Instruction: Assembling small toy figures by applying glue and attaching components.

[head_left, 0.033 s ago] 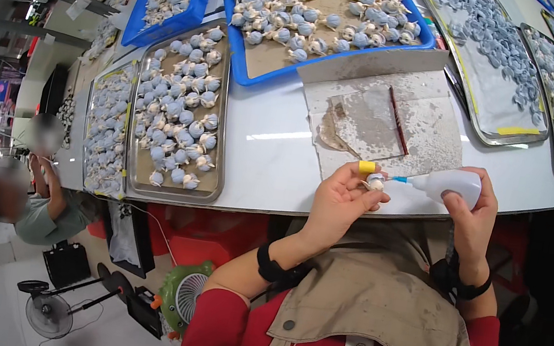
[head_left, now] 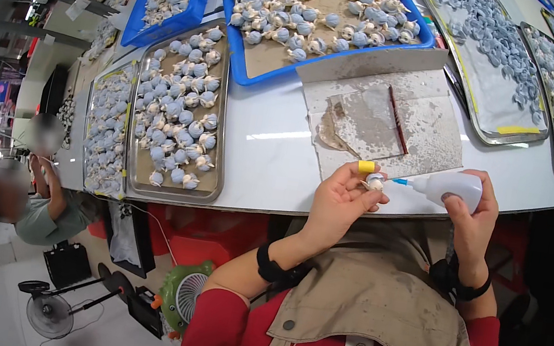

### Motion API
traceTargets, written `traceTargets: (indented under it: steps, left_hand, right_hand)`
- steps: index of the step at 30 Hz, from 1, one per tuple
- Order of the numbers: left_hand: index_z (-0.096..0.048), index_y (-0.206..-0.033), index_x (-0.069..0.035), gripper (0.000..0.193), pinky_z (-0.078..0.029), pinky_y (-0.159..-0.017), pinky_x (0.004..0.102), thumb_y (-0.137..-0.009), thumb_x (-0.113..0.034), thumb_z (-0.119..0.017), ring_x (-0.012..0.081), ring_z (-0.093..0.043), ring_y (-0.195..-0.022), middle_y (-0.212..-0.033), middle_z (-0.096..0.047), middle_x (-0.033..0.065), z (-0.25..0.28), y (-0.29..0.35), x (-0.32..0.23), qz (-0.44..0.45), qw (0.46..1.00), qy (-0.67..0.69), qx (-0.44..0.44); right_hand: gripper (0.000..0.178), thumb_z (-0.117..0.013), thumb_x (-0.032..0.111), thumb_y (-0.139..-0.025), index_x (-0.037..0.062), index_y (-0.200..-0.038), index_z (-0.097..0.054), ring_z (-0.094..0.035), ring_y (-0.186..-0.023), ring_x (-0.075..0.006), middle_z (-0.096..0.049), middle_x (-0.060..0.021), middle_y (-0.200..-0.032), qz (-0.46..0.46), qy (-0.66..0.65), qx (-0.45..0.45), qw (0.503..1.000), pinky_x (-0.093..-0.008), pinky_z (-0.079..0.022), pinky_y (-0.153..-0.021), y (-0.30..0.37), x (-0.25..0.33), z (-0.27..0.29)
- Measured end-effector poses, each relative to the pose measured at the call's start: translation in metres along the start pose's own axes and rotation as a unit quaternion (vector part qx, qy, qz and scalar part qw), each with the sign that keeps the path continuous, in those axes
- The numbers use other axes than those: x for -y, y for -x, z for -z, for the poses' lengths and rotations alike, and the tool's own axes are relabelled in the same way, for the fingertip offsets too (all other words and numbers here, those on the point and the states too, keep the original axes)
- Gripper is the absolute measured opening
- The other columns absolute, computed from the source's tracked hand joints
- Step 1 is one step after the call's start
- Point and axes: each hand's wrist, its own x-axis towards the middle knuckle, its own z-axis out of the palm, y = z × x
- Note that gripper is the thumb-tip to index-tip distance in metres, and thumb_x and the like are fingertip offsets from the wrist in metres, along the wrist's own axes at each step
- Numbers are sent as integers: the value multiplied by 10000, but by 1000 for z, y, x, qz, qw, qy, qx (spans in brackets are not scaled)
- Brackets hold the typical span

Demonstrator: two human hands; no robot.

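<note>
My left hand point(head_left: 344, 197) is closed, pinching a small cream and blue-grey doll-like figure point(head_left: 375, 183) between thumb and fingers. One of its fingertips wears a yellow cover point(head_left: 366, 166). In my right hand point(head_left: 471, 217) is a white squeeze bottle point(head_left: 454, 188), held sideways with the thumb pressed on its side. The bottle's thin blue nozzle point(head_left: 400, 182) points left, its end right beside the figure; whether it touches is too small to tell. Both hands are just above the table's near edge.
Beyond my hands lies a stained cardboard sheet point(head_left: 435, 136) with a dark brown stick point(head_left: 398, 120). Similar figures fill a blue tray point(head_left: 237, 58) and a metal tray point(head_left: 217, 182). To the right stands a tray of blue-grey pieces point(head_left: 463, 72). A co-worker point(head_left: 45, 216) sits at left.
The squeeze bottle and its nozzle sit very slightly lower. My left hand and the figure have hardly moved.
</note>
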Motion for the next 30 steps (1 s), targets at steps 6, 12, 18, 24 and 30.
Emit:
traceTargets:
  steps: [6,12,18,24,30]
  left_hand:
    - [-445,-1201,24,393,-482,-703,211,-839,-32,-586,145,-599,-861,-1092,-563,125,-5,2,1,1,999,-31,-7]
    - [-448,-1198,25,390,-492,-705,205,-841,-39,-589,133,-600,-858,-1080,-569,118,-6,2,1,10,999,-35,-12]
    - [-453,-1195,22,389,-494,-706,207,-842,-56,-595,133,-602,-858,-1076,-571,119,-4,2,-1,9,1000,-29,-2]
    - [-441,-1185,19,368,-490,-696,213,-852,-61,-575,158,-605,-855,-1078,-571,139,-6,3,-4,12,1000,-22,-13]
    - [-440,-1173,16,353,-488,-680,219,-854,-64,-570,169,-607,-853,-1082,-573,152,-5,2,-4,5,999,-43,-9]
  right_hand:
    - [314,-723,104,-718,17,-926,-504,-521,-674,-74,-563,-30,-796,152,123,-16,980,-207,-424,-598,10,5,-4]
    - [320,-759,107,-685,17,-886,-528,-556,-624,-121,-578,-68,-744,254,202,10,946,-234,-434,-550,6,11,-13]
    - [307,-761,108,-682,12,-867,-535,-558,-598,-124,-582,-64,-731,264,232,25,936,-230,-431,-529,3,15,-20]
    - [280,-752,102,-689,11,-847,-541,-554,-591,-116,-580,-64,-715,255,224,0,941,-227,-427,-522,4,13,-17]
    - [269,-748,101,-691,13,-838,-539,-565,-600,-115,-592,-67,-723,227,211,3,951,-229,-434,-526,2,11,-15]
